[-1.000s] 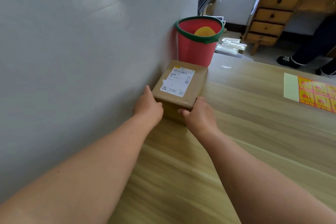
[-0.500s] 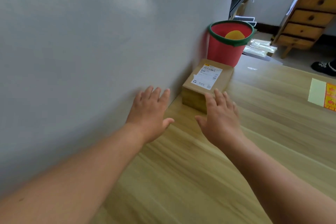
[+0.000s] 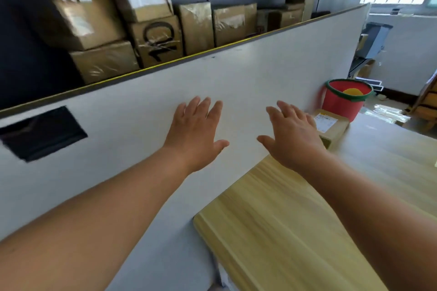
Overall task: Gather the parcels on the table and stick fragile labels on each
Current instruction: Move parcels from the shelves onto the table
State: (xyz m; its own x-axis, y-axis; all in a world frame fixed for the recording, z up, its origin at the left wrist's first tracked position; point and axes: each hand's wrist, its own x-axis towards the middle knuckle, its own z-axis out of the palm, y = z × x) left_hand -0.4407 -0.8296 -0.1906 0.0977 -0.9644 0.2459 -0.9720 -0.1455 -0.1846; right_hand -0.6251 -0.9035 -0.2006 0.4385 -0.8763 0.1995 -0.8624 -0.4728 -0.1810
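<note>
Overlapping near edge of parcel [image 3: 331, 125]: right hand [image 3: 293, 137]

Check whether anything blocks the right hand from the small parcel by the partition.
Nothing visible does. The open right hand hovers just short of the parcel, partly covering it in view; the red bucket stands beyond it.

Red bucket [image 3: 338, 104] beside white partition [image 3: 260, 78]
</note>
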